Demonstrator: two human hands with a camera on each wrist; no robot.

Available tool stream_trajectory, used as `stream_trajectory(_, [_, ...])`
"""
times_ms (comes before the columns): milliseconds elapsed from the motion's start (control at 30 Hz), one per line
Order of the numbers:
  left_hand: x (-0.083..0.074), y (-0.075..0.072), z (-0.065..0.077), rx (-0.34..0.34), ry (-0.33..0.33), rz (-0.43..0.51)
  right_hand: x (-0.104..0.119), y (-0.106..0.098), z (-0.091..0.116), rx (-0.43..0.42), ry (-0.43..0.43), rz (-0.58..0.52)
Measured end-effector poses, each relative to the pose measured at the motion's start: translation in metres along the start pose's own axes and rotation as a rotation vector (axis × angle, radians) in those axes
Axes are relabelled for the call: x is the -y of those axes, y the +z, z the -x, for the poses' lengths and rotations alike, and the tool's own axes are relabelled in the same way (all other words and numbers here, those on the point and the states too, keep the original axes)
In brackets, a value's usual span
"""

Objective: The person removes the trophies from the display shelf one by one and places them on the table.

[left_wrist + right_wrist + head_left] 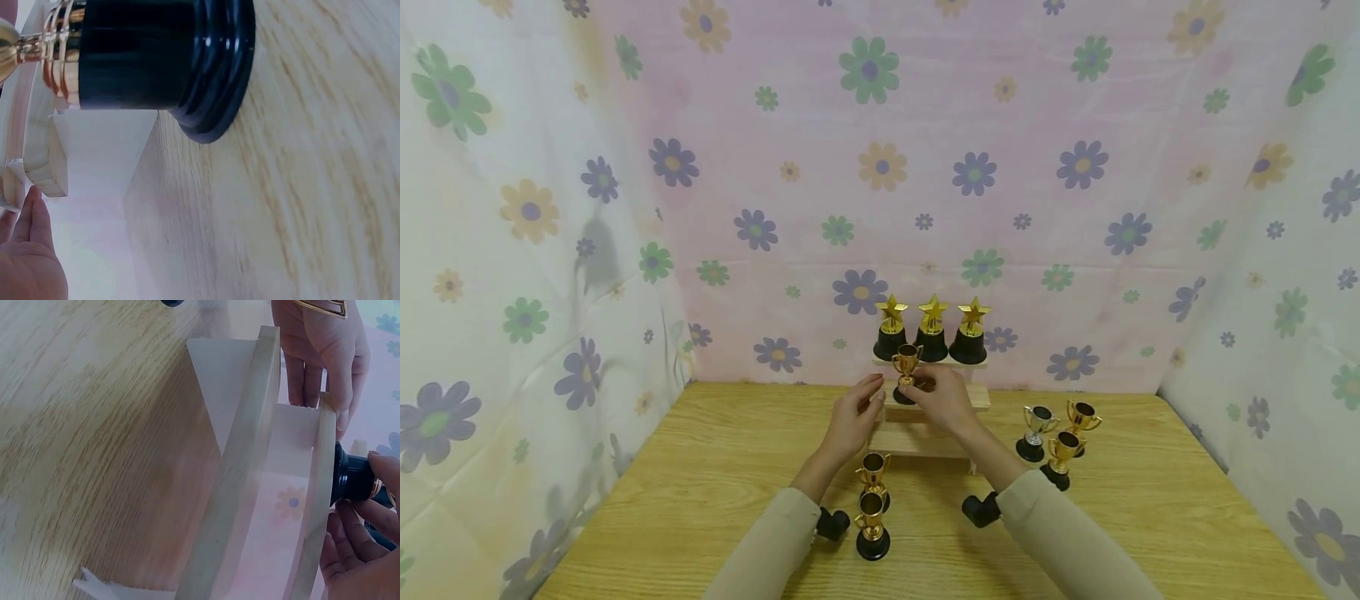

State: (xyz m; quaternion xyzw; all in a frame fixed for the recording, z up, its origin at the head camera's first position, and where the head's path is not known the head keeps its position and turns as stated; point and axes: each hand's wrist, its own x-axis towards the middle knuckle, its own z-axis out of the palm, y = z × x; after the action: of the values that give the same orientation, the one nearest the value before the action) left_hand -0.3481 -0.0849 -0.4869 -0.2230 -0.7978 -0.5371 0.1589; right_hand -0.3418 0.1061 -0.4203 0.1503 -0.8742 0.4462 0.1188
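Observation:
My right hand (942, 402) pinches a small gold trophy cup (907, 360) at its lower part. In the right wrist view, the trophy's black base (355, 478) sits right at the surface of a wooden tier (317, 487), with thumb and fingers on either side. This tier belongs to a stepped wooden shelf (917, 442). At the shelf's left end is my left hand (852, 417), its fingers extended against the tier's end; in the left wrist view those fingers (40, 219) look nearly straight. Three star trophies (932, 329) stand in a row on the top tier.
Two gold trophy cups (872, 525) stand on the wooden table (730, 467) in front of the shelf, near my left forearm. Right of the shelf are a silver trophy cup (1036, 429) and two gold ones (1064, 454). Flower-patterned cloth (880, 233) hangs behind and at both sides.

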Motion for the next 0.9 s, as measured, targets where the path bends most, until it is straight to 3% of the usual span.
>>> stream_trajectory(667, [-0.001, 0.000, 0.002, 0.004, -0.048, 0.008, 0.000, -0.015, 0.016, -0.010, -0.031, 0.013])
stream_trajectory(900, [-0.002, 0.000, 0.002, -0.019, 0.001, 0.018, 0.000, -0.022, 0.023, -0.013, -0.040, 0.010])
